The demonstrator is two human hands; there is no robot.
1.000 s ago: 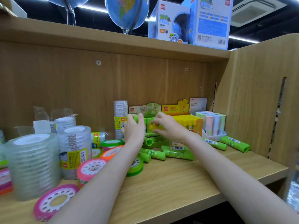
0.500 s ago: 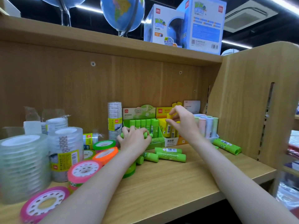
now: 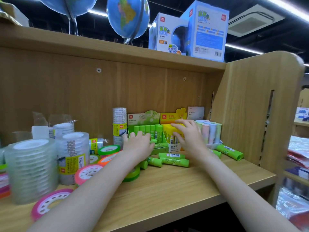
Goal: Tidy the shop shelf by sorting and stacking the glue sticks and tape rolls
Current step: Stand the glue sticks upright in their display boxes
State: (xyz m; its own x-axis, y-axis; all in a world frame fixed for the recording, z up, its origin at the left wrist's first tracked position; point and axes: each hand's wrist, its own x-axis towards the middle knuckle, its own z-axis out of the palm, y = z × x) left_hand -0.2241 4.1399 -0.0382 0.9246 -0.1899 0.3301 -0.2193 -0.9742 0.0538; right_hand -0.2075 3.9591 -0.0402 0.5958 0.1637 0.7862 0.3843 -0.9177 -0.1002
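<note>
Pale wood makes up the shelf (image 3: 167,190), smooth and lightly grained. Nearest the edge on the left lies a flat pink tape ring (image 3: 48,202) with a white perforated core. Behind it stand stacks of clear tape rolls (image 3: 31,171), glossy and cylindrical, and further coloured rings in pink, orange and green.

In the middle, loose green glue sticks (image 3: 173,159) lie on their sides on the board, round plastic tubes with barcode labels; one more green stick (image 3: 230,152) rests alone towards the right wall.

The left hand (image 3: 139,144) lies knuckles-up at the front of the green display box (image 3: 147,131), fingers bent over a lying green stick; whether it truly grips it cannot be told. Half a second ago it sat lower and plainly clutched a stick.

The right hand (image 3: 189,136) now spreads flat, fingers straight, over the tops of the yellow glue sticks (image 3: 168,133) in the yellow box (image 3: 173,146), holding nothing. A moment ago it pinched a yellow stick above that box; that stick is no longer in its fingers.

To the right, pastel sticks (image 3: 210,133) stand upright in a white tray. Behind, a tall narrow column of small clear tape rolls (image 3: 119,124) rises against the wooden back panel.
</note>
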